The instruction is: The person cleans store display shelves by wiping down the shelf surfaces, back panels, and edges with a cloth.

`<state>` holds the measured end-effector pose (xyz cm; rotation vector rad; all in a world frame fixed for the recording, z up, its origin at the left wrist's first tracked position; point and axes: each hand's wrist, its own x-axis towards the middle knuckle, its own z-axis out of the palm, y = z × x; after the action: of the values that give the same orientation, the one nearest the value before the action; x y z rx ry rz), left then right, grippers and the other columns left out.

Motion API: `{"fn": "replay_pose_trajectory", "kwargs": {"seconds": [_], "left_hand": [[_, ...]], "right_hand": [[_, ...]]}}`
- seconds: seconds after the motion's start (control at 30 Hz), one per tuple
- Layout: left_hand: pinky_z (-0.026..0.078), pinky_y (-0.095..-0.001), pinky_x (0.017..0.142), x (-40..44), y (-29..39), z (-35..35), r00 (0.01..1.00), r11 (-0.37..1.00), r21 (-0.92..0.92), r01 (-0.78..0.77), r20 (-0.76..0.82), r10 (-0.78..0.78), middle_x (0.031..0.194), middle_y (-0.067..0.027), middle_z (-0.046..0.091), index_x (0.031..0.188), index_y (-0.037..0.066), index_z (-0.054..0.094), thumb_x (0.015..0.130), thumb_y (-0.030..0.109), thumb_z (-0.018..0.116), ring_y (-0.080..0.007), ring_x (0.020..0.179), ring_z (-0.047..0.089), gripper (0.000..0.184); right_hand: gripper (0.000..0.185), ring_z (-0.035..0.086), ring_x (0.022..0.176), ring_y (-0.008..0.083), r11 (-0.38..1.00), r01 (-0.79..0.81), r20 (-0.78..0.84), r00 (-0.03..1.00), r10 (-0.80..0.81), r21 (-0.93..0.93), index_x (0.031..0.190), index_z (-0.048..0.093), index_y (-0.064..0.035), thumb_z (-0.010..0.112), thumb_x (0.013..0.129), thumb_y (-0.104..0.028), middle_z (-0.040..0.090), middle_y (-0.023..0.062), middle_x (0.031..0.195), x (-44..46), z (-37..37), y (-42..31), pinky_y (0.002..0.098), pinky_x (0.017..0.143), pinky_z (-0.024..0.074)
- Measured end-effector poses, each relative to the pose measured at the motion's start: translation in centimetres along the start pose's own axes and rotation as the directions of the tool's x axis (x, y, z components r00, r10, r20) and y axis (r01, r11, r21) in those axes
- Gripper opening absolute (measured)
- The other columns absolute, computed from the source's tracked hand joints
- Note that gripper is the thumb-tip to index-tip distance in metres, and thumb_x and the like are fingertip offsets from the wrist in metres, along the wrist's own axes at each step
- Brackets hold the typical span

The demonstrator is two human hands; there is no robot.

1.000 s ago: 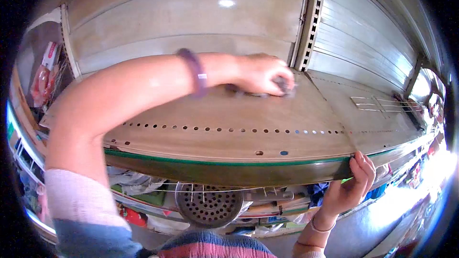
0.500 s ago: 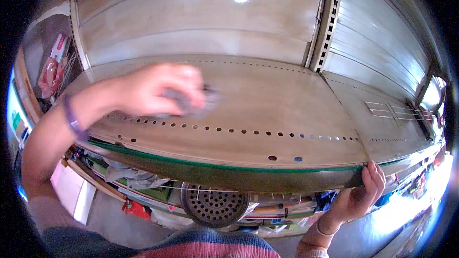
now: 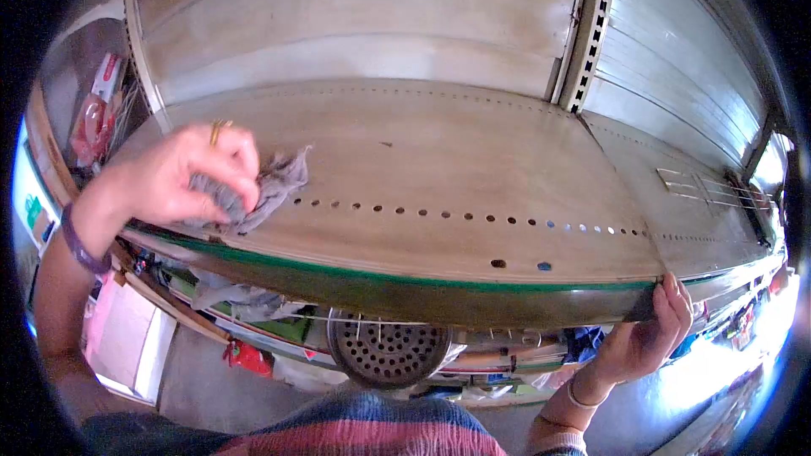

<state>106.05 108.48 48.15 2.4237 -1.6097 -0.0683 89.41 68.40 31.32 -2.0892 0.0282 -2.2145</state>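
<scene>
A crumpled grey cloth (image 3: 285, 181) is bunched in my left hand (image 3: 190, 173), whose fingers are curled around it. Both are at the left front part of a beige metal shelf (image 3: 439, 152), with the cloth against its surface. A row of punched holes runs along the shelf near its front. At the right, my right hand (image 3: 659, 329) grips the front edge (image 3: 507, 300) of the shelf, fingertips over the green strip and the palm below it.
A slotted upright post (image 3: 589, 29) and metal back panels (image 3: 363, 17) stand behind the shelf. A wire rack (image 3: 701, 188) lies at the right. Below are a round perforated metal pan (image 3: 389, 355) and a red packet (image 3: 249, 359). A package (image 3: 97, 118) hangs at the left.
My left hand has moved left and toward the front of the shelf with the cloth. My right hand keeps its place on the edge. The view has shifted slightly.
</scene>
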Motion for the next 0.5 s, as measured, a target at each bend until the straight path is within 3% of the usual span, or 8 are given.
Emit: {"fn": "replay_pose_trajectory", "kwargs": {"seconds": [0.1,0.17,0.2,0.23,0.33,0.43,0.5], "left_hand": [[0.044,-0.0361,0.074,7.2,1.3,2.0,0.922,0.912,-0.14,-0.386,-0.03,0.385,0.084,-0.0065,0.058,0.085,0.007,0.065,0.07,0.008,0.069,-0.0245,0.084,0.056,0.016],[0.045,-0.0384,0.076,12.9,4.2,4.1,0.805,0.79,-0.153,-0.593,-0.121,0.581,0.085,-0.0077,0.059,0.088,0.007,0.065,0.072,0.007,0.067,-0.026,0.084,0.057,0.017],[0.045,-0.0389,0.077,15.4,4.5,4.9,0.696,0.664,-0.217,-0.716,-0.155,0.701,0.088,-0.0092,0.06,0.091,0.006,0.065,0.073,0.007,0.066,-0.0267,0.084,0.057,0.018],[0.045,-0.0381,0.076,16.2,5.2,4.7,0.696,0.661,-0.231,-0.714,-0.124,0.708,0.091,-0.0101,0.06,0.094,0.006,0.065,0.074,0.008,0.066,-0.0263,0.085,0.057,0.02],[0.048,-0.0358,0.072,12.6,4.8,3.9,0.736,0.744,0.054,-0.666,-0.11,0.668,0.088,-0.0118,0.063,0.087,0.005,0.063,0.077,0.007,0.058,-0.0244,0.081,0.06,0.012],[0.046,-0.0381,0.082,6.1,1.6,3.4,0.855,0.873,0.011,-0.487,-0.196,0.48,0.099,-0.0097,0.061,0.096,0.004,0.062,0.088,0.017,0.053,-0.0261,0.091,0.057,0.018],[0.046,-0.0378,0.082,4.6,0.8,2.4,0.871,0.872,-0.089,-0.481,-0.158,0.465,0.097,-0.0102,0.061,0.099,0.004,0.062,0.086,0.015,0.056,-0.0256,0.09,0.057,0.018]], "right_hand": [[0.022,0.055,0.1,0.0308,1.0,-0.013,0.006,1.0,0.013,0.018,0.094,0.061,-0.0023,0.058,0.072,-0.003,0.058,0.0129,0.103,0.1,0.0,-0.2,0.0437,0.09,0.0447],[0.02,0.054,0.101,0.0304,0.997,-0.04,0.01,0.999,0.04,0.064,0.094,0.061,-0.0024,0.059,0.074,-0.007,0.058,0.0127,0.104,0.2,0.0,-0.7,0.0436,0.091,0.0439],[0.021,0.054,0.102,0.0303,0.997,-0.049,0.021,0.999,0.048,0.063,0.094,0.06,-0.0024,0.06,0.075,-0.009,0.058,0.0125,0.104,0.2,-0.3,-0.8,0.0436,0.092,0.0435],[0.021,0.054,0.103,0.0302,0.996,-0.055,0.03,0.998,0.053,0.064,0.094,0.06,-0.0023,0.061,0.075,-0.011,0.057,0.0123,0.105,0.2,-0.4,-0.8,0.0437,0.092,0.0431],[0.023,0.053,0.103,0.03,0.998,-0.054,0.037,0.998,0.053,0.02,0.095,0.06,-0.0021,0.061,0.077,-0.017,0.057,0.0121,0.105,0.2,-0.3,-0.4,0.0438,0.092,0.0428],[0.023,0.054,0.103,0.0299,0.999,-0.036,0.047,0.998,0.034,0.032,0.095,0.06,-0.0022,0.062,0.078,-0.016,0.057,0.0118,0.105,0.1,-0.4,-0.4,0.0436,0.092,0.043],[0.022,0.054,0.102,0.0298,0.997,-0.046,0.023,0.999,0.045,0.055,0.095,0.06,-0.0025,0.062,0.077,-0.015,0.058,0.0117,0.104,0.1,0.0,-0.5,0.0432,0.092,0.0431]]}}
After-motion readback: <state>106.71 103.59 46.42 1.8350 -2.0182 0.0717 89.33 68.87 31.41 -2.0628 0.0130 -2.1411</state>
